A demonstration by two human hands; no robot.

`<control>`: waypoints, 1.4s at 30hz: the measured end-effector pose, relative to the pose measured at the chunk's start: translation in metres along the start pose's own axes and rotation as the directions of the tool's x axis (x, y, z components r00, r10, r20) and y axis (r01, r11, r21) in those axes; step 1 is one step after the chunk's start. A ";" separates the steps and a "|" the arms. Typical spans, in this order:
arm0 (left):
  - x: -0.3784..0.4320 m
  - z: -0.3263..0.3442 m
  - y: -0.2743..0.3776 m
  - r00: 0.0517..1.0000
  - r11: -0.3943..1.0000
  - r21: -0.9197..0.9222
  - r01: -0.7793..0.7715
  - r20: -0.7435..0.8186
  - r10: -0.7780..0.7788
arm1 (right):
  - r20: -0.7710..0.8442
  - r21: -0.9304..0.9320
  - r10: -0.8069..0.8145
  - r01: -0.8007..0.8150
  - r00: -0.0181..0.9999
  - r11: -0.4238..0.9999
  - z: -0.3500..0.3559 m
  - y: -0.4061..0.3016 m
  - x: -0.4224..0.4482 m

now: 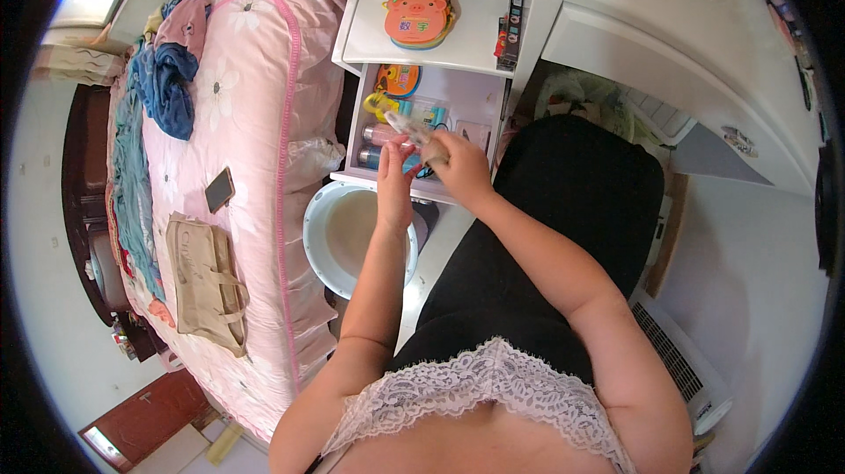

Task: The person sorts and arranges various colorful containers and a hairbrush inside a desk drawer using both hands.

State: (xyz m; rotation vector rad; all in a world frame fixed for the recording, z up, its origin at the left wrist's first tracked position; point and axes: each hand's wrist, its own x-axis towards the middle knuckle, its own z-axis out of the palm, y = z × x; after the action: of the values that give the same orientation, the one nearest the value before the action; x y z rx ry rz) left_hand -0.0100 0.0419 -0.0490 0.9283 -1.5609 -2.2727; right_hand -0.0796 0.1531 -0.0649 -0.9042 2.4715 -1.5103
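Over an open drawer point(381, 178), my right hand point(460, 167) grips a bunched greyish cloth point(416, 133). My left hand point(394, 177) is raised beside it, fingers pointing up close to the cloth; whether they touch it I cannot tell. Below the hands the drawer holds a pink bottle point(376, 134), a blue bottle point(371, 158), a yellow item point(379, 104), an orange animal-shaped book point(399, 80) and a clear pack point(429, 111) with blue items. My hands partly hide the drawer's front part.
A light blue basin point(315, 246) of cloudy water stands below the drawer. Above it, a shelf point(363, 45) holds a pig-shaped book point(416, 20) and small black boxes point(511, 35). Left is a bed point(257, 111) with a phone point(220, 190), a beige bag point(201, 276) and clothes point(165, 81).
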 end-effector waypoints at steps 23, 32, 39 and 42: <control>0.082 -0.036 -0.006 0.970 0.896 0.393 0.207 0.033 -0.239 | 0.454 0.366 0.547 -0.707 0.703 0.605 0.024 0.074 0.039; 0.097 -0.008 -0.049 0.961 0.917 -0.314 0.245 -0.044 -0.272 | 0.243 0.433 0.704 -0.724 0.667 0.536 0.061 0.100 0.082; 0.163 -0.006 -0.051 0.923 0.933 -0.308 0.187 -0.269 -0.274 | 0.378 0.510 0.579 -0.685 0.722 0.521 0.073 0.103 0.113; 0.185 -0.014 -0.043 0.904 0.948 -0.233 0.215 -0.321 -0.283 | 0.419 0.447 0.559 -0.699 0.715 0.558 0.077 0.101 0.121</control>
State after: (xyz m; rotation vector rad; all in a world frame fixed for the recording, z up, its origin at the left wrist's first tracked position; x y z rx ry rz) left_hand -0.1377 -0.0473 -0.1591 1.4539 -1.1022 -2.2073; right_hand -0.1922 0.0612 -0.1632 -0.0231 1.6674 -1.5812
